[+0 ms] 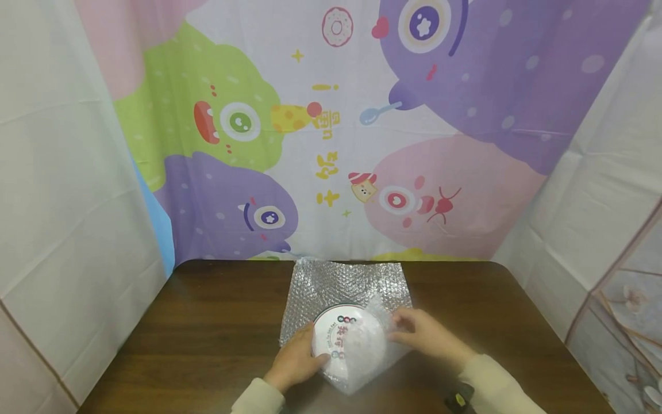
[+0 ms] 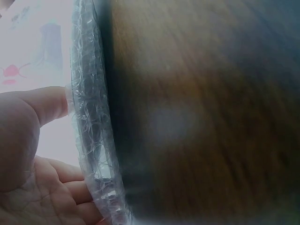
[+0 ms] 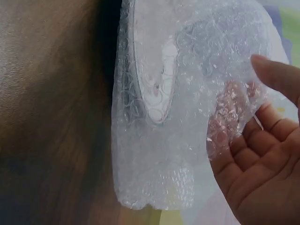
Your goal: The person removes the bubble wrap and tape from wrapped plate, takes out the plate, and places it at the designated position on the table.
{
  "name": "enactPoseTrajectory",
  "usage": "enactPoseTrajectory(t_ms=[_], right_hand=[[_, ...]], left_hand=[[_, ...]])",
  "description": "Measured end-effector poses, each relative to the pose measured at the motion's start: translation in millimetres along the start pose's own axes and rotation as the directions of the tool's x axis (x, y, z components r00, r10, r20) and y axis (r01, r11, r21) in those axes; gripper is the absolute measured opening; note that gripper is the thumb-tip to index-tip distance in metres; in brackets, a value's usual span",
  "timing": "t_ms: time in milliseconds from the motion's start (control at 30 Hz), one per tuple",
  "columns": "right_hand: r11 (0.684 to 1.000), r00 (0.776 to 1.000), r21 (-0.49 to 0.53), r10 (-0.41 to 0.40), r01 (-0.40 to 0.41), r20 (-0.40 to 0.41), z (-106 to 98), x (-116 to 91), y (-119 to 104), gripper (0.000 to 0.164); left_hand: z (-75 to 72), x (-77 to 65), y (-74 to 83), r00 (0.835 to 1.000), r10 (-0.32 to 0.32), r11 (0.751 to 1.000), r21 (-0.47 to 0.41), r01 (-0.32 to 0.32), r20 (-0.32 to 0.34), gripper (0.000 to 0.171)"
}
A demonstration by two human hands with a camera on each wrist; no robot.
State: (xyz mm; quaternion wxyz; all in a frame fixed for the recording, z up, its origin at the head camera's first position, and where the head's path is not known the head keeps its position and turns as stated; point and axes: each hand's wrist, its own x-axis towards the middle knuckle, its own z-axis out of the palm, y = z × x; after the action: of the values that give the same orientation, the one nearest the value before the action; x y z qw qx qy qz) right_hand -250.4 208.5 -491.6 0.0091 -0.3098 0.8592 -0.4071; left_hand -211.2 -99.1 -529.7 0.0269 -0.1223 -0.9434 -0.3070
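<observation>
A white round plate-like item [image 1: 324, 335] with red lettering and small printed figures lies partly covered by clear bubble wrap [image 1: 366, 351]. My left hand [image 1: 296, 357] grips its left edge, thumb over the top. In the left wrist view the fingers [image 2: 75, 190] meet the wrapped rim [image 2: 91, 108]. At the right side my right hand [image 1: 426, 336] holds a loose flap of the wrap. The right wrist view shows this flap [image 3: 225, 117] between the thumb and the fingers [image 3: 243, 152], and the white item [image 3: 152, 105] through the wrap.
A silver bubble-lined sheet [image 1: 336, 282] lies flat behind and under the item on the brown wooden table [image 1: 207, 322]. A cartoon-printed cloth [image 1: 331, 230] hangs at the table's far edge. Pale cloths hang on both sides. A small black object [image 1: 459, 398] is by the right sleeve.
</observation>
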Motion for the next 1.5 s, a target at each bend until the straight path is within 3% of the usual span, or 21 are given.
enactPoseTrajectory(t_ms=[367,667,967,1500], right_hand=[[0.993,0.998,0.112,-0.047,0.041,0.052,-8,-20,7,0.007],[0.994,0.990,0.102,-0.059,0.047,0.127,-17,-40,6,0.013],[0.993,0.970,0.112,-0.051,0.025,0.237,-21,-59,13,0.022],[0.948,0.909,0.316,-0.091,-0.047,0.407,-26,-75,28,0.031]], left_hand=[[2.2,-0.6,-0.8,1.000,-0.009,1.000,-0.007,0.009,-0.002,0.079],[0.2,-1.1,1.9,1.000,-0.015,1.000,-0.002,0.015,-0.003,0.078],[-0.2,0.1,0.3,1.000,-0.010,1.000,0.000,0.010,-0.011,0.079],[0.9,0.3,-0.4,1.000,-0.019,1.000,0.007,0.019,-0.003,0.079]])
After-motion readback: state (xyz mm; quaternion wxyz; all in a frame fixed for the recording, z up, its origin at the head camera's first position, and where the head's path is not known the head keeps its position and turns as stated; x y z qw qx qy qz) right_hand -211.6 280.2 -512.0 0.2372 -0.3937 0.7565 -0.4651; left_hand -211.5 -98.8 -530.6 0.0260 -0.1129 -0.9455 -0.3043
